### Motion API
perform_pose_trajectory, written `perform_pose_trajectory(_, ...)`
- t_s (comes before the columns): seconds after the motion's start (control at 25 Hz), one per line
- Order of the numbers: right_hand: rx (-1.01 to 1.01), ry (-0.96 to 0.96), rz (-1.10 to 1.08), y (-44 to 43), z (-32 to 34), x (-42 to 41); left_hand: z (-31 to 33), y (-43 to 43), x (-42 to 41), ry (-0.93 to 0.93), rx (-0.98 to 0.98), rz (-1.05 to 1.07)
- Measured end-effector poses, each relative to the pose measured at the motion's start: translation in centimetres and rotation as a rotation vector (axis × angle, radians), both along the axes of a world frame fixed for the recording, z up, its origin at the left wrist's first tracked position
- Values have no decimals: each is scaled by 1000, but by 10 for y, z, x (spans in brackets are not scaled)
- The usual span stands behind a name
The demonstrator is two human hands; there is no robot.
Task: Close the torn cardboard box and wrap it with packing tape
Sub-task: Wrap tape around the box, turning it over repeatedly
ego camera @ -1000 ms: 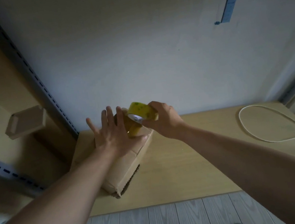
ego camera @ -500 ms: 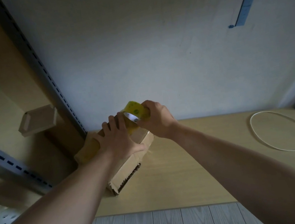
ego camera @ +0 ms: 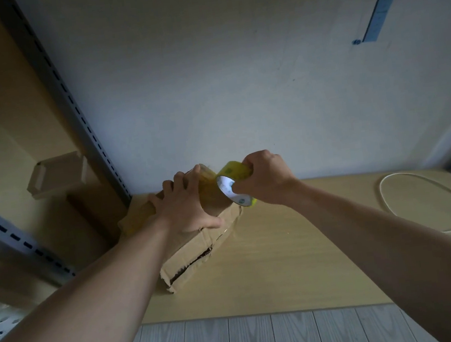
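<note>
A torn cardboard box (ego camera: pixel 192 256) lies on the wooden table (ego camera: pixel 299 252) near its far left corner, with a dark gap along its ripped front edge. My left hand (ego camera: pixel 184 204) lies on top of the box, fingers curled over its far edge, thumb spread along the top. My right hand (ego camera: pixel 262 179) grips a yellow roll of packing tape (ego camera: pixel 234 182) just right of the left hand, above the box's far right end. A clear stretch of tape (ego camera: pixel 210 192) runs from the roll onto the box top beside my left fingers.
A white cable (ego camera: pixel 425 189) loops on the right of the table. A slotted metal shelf upright (ego camera: pixel 68 104) and a small cardboard box (ego camera: pixel 57 174) on a wooden shelf stand at the left. The wall rises right behind the box. Grey plank floor (ego camera: pixel 253 338) shows below the table's front edge.
My left hand went from flat with spread fingers to curled over the box's far edge. The roll has moved right and away from the left hand, drawing out tape.
</note>
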State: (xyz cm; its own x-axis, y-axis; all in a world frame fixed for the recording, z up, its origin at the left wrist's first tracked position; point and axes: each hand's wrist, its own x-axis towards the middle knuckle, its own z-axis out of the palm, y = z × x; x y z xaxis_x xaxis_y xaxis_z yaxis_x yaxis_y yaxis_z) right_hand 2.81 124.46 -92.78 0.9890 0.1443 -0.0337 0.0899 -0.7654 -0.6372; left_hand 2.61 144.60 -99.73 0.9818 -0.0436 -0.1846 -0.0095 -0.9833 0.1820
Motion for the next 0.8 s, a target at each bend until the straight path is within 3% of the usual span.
perform_pose_trajectory(0.28,-89,146,-25,-31,-13,-24,10,2,5,97,-41,-6)
perform_pose_trajectory(0.8,-84,181,-116,-29,-37,-41,12,2,0,92,-9,-45)
